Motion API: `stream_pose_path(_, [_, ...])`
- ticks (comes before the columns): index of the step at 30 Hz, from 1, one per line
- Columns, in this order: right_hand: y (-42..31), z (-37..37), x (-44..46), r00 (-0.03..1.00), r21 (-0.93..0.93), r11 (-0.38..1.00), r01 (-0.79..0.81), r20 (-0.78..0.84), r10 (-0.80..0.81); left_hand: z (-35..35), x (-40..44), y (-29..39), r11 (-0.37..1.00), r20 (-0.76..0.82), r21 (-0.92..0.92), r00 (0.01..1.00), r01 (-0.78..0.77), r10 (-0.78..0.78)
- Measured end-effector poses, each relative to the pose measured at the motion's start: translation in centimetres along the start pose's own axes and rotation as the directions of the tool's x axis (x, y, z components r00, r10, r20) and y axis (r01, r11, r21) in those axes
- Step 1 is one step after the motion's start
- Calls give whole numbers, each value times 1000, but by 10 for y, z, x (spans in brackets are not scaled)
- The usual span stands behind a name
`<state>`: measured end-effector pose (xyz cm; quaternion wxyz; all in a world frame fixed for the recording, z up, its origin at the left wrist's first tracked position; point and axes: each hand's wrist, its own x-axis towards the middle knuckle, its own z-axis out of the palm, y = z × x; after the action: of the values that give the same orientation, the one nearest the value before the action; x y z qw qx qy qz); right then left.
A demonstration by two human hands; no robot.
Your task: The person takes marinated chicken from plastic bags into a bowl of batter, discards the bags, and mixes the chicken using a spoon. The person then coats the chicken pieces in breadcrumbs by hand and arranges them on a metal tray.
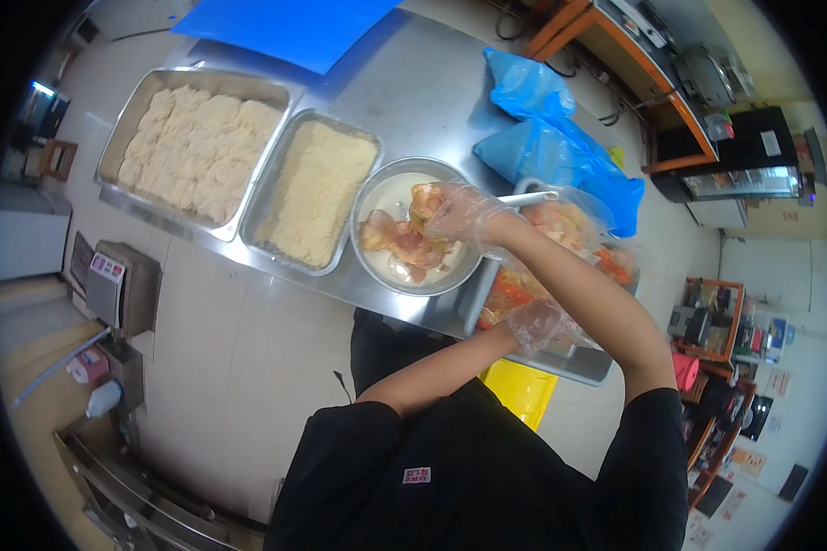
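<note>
My right hand, in a clear plastic glove, is closed around a piece of raw meat over a round metal bowl. More meat pieces lie in the bowl in a whitish liquid. My left hand, also gloved, reaches across to a grey tray of meat with orange-red bits. Its fingers are blurred under the clear glove, and what they hold, if anything, is hidden. A long pale handle passes behind my right wrist.
Left of the bowl stand a tray of yellowish crumbs and a larger pan of pale, lumpy coating. Blue plastic bags lie at the back right of the steel table. A blue sheet covers its far side. Something yellow sits below the table edge.
</note>
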<state>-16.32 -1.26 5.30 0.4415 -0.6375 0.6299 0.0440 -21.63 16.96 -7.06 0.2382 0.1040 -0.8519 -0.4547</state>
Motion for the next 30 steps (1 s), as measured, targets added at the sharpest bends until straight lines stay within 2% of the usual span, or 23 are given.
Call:
stream_pose_path(1, [-5, 7, 10, 1000, -78, 997, 10, -1, -10, -8, -7, 4, 999, -44, -19, 998, -46, 45])
stream_pose_path(3, [-4, 20, 34, 1000, -236, 971, 21, -11, -24, 0, -7, -3, 996, 2, -79, 1000, 30, -30])
stream_pose_path(4, [2, 26, 42, 999, -220, 974, 44, -15, -48, 7, -4, -8, 992, 26, -111, 998, 62, -59])
stream_pose_path(6, [8, 28, 46, 996, -188, 979, 78, -34, -86, 16, -2, -15, 995, -56, -87, 997, 45, -50])
stream_pose_path(9, [11, 16, 30, 992, -122, 986, 113, -34, -118, 15, 0, -13, 996, -22, -93, 1000, 14, -17])
stream_pose_path(12, [21, -6, -22, 942, -276, 946, 172, -234, -240, -5, -3, -13, 951, 66, -310, 998, 15, 6])
stream_pose_path(14, [36, -33, -79, 945, -228, 967, 113, -277, -175, -18, 1, -3, 997, 164, -28, 983, -75, 79])
stream_pose_path(15, [44, -44, -105, 944, -206, 975, 89, -294, -149, -11, -2, -5, 994, 161, 46, 982, -103, 94])
stream_pose_path(16, [60, -54, -135, 922, -353, 929, 113, -312, -230, -5, -3, -9, 984, 149, 130, 983, -124, 104])
stream_pose_path(18, [59, -77, -210, 962, -234, 948, -213, -217, 163, -21, -3, 0, 979, 125, 111, 980, -169, 155])
stream_pose_path(20, [110, -70, -267, 978, -214, 955, -207, -33, 205, -23, -4, 5, 991, 115, -109, 991, 78, -65])
stream_pose_path(21, [135, -54, -288, 977, -150, 966, -212, -7, 213, -21, -6, 7, 955, 135, -213, 974, 208, -182])
stream_pose_path(22, [160, -35, -301, 976, -81, 973, -214, 21, 216, -20, -7, 7, 979, 103, -157, 988, 128, -113])
stream_pose_path(24, [218, 21, -293, 969, -100, 967, -236, 55, 242, -19, -8, 7, 999, 53, -34, 998, -25, 26])
stream_pose_path(25, [234, 42, -286, 965, -106, 964, -245, 72, 254, -18, -5, 10, 999, 82, -18, 996, -39, 40])
stream_pose_path(28, [243, 66, -243, 971, 9, 998, -57, -230, 58, -19, 1, 15, 996, 131, 12, 988, -84, 82])
stream_pose_path(30, [261, 81, -218, 951, 32, 999, -25, -306, 34, -20, 5, 19, 993, 117, 14, 986, -117, 115])
